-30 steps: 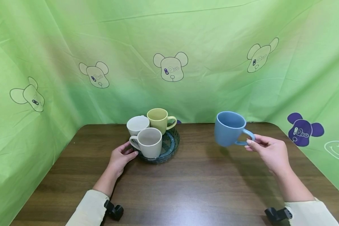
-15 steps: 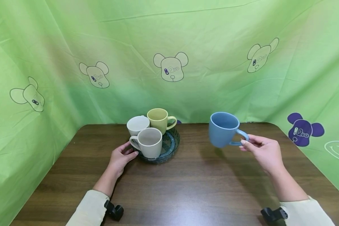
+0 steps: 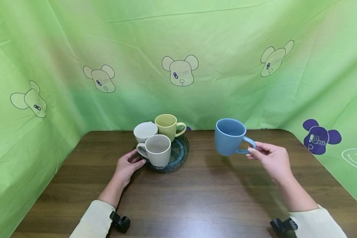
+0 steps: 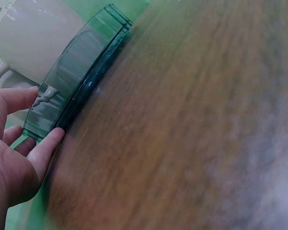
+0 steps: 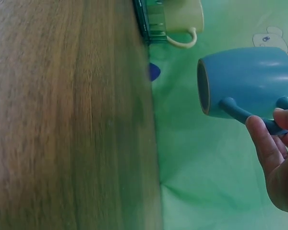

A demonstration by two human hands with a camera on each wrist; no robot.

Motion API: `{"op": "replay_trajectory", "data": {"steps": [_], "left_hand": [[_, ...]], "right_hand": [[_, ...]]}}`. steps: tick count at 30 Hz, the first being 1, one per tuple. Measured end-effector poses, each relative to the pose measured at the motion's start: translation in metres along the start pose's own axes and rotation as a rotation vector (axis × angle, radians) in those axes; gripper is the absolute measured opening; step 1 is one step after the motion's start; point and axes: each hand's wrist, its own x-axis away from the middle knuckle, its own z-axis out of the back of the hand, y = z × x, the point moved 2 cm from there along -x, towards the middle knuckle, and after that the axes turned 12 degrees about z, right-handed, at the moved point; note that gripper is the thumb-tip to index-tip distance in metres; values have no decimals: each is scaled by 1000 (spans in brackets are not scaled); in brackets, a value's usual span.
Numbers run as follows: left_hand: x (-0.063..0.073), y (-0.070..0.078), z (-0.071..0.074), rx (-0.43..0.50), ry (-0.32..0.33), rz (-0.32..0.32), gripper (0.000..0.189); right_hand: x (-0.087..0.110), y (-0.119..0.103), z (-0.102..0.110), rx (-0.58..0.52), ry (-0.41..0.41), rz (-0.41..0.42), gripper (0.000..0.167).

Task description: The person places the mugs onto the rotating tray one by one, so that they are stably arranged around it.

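Note:
My right hand [image 3: 270, 160] grips a blue mug [image 3: 229, 137] by its handle and holds it upright above the table. The right wrist view shows fingers and thumb on the handle of the blue mug [image 5: 252, 81]. At the left, my left hand [image 3: 128, 167] holds the edge of a round dark-green glass tray [image 3: 178, 162]; its fingertips touch the wall of the tray [image 4: 93, 72]. On that tray stand a grey mug [image 3: 159, 152] in front, a white mug [image 3: 145, 131] behind it and a yellow mug [image 3: 166, 125] at the back.
The tray sits on a brown wooden table [image 3: 178, 198]. A green patterned cloth [image 3: 214, 92] hangs behind and beside the table. Black wrist cameras sit at both cuffs.
My right hand has carried the blue mug steadily left, closer to the tray. The left hand, the tray and its mugs have stayed in place.

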Motion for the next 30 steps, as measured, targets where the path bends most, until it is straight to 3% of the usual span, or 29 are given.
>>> {"op": "replay_trajectory", "data": {"steps": [11,30], "left_hand": [[1,1,-1,-2,0,-3,62],[0,2,0,-9,7,1,62]], "right_hand": [[-2,0,-9,118,-38,-22,16],[-7,-4,-34,145,-79,-2,26]]}}
